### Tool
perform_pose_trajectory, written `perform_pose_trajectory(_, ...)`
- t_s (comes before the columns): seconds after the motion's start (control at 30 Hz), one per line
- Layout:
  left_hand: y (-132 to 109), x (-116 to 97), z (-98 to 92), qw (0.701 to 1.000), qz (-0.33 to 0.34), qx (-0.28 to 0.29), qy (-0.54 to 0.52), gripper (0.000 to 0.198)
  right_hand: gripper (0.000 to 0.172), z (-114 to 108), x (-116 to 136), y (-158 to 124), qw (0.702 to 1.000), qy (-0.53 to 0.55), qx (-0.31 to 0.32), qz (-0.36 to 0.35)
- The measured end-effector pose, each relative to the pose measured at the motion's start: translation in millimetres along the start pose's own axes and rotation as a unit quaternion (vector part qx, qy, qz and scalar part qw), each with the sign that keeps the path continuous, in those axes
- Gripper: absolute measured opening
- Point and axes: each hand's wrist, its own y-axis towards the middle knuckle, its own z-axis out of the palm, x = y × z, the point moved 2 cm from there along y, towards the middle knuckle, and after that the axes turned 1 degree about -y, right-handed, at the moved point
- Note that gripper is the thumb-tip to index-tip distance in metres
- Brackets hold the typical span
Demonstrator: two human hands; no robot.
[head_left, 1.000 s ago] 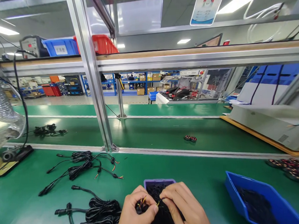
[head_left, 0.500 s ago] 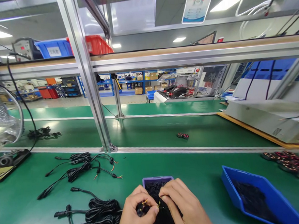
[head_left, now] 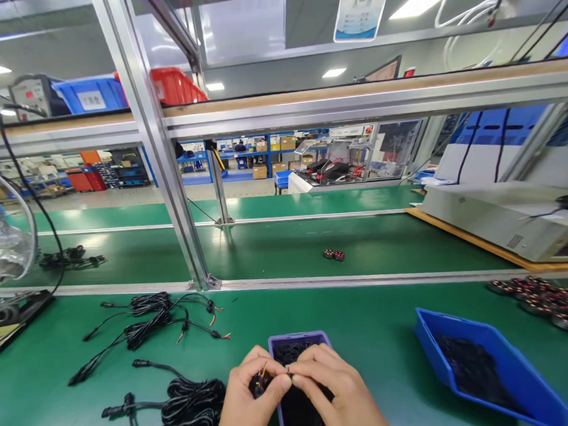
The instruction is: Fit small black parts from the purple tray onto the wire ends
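My left hand (head_left: 246,407) has its fingers clamped on a black cable end (head_left: 258,383) with bare wire tips, right at six o'clock, over the purple tray (head_left: 297,337). My right hand (head_left: 333,398) pinches a small black piece against those tips, thumbs nearly touching. Coiled cables (head_left: 185,408) sit at eight o'clock on the green worktop (head_left: 369,324), a blue bin (head_left: 489,367) at four.
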Motion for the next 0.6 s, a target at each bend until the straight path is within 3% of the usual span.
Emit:
perform_pose_trajectory(0.1, 0, -6, -0.2, 1.0, -0.01, -0.011, -0.004, 0.033, 0.027, -6, 2, 5, 0.998, -0.021, -0.028, -0.046)
perform_pose_trajectory(0.2, 0, -13, 1.5, 0.999, -0.008, -0.028, -0.026, 0.036, 0.031, -9, 4, 7, 0.984, -0.139, -0.06, -0.097)
perform_pose_trajectory(0.3, -1, -16, 5.2, 0.998, 0.002, -0.032, -0.047, 0.038, 0.029, -6, 5, 5, 0.97, -0.212, -0.036, -0.116)
perform_pose_trajectory(0.4, -2, -16, 8.3, 0.999, 0.003, -0.013, -0.04, 0.037, 0.027, -7, 6, 4, 0.983, -0.155, -0.015, -0.095)
perform_pose_trajectory(0.6, -2, -13, 9.2, 0.999, -0.004, 0.032, -0.021, 0.034, 0.029, -14, 9, 8, 0.984, -0.123, -0.064, -0.112)
